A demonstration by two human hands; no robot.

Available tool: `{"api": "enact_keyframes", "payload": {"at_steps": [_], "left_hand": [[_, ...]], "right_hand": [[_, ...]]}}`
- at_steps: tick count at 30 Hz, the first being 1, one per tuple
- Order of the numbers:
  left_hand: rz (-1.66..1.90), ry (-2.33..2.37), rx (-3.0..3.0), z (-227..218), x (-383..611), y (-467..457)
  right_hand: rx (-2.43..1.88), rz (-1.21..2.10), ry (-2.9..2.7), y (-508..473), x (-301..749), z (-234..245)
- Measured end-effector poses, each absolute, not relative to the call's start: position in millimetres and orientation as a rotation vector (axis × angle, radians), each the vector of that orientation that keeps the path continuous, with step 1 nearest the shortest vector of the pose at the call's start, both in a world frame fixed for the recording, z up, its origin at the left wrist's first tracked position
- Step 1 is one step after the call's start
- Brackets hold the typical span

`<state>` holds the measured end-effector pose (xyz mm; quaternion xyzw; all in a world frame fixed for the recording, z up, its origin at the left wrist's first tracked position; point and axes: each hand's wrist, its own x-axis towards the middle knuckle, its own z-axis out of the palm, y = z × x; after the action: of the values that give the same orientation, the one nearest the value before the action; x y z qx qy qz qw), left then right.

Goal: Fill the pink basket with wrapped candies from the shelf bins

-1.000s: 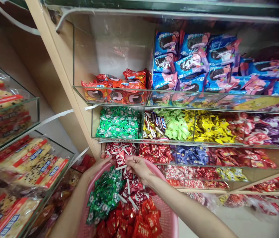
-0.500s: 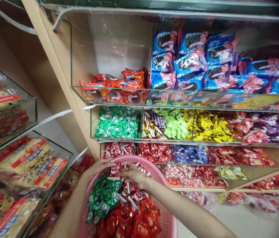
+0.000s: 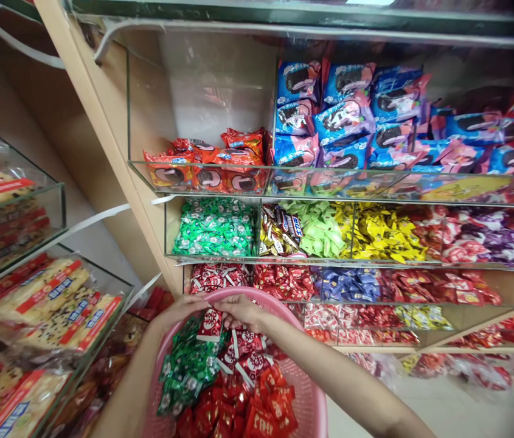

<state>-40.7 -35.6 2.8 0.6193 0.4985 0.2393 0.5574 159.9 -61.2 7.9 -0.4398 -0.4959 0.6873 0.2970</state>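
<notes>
A pink plastic basket (image 3: 308, 406) sits low in the middle, filled with green, red and red-and-white wrapped candies. My left hand (image 3: 179, 311) grips the basket's far rim. My right hand (image 3: 244, 310) hovers over the far end of the basket with its fingers pinched on a red-and-white candy packet (image 3: 210, 323). Just beyond both hands is the shelf bin of matching red-and-white candies (image 3: 218, 277).
Glass-fronted shelves rise ahead: red cookie packs (image 3: 211, 159) and blue cookie packs (image 3: 343, 121) on top, green candies (image 3: 215, 227), yellow candies (image 3: 379, 232) and others below. Glass bins of wrapped cakes (image 3: 51, 298) stand at the left.
My right hand came down from the red-and-white bin toward the basket, holding a packet. The left hand stayed on the rim. The view drifted slightly.
</notes>
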Motion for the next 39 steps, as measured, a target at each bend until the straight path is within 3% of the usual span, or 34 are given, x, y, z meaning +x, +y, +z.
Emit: {"api": "enact_keyframes", "payload": {"at_steps": [6, 14, 27, 39], "left_hand": [[0.571, 1.226, 1.419, 7, -39, -38], [0.587, 1.248, 1.396, 11, -40, -38], [0.596, 1.296, 1.343, 0, -41, -36], [0.614, 1.3, 1.323, 2, -39, -37]], "right_hand": [[-1.117, 1.929, -1.111, -62, 193, 23], [-1.166, 1.661, -1.008, -87, 238, 28], [-1.205, 1.277, -1.348, -115, 242, 26], [-1.361, 1.441, -1.328, -119, 233, 1]]}}
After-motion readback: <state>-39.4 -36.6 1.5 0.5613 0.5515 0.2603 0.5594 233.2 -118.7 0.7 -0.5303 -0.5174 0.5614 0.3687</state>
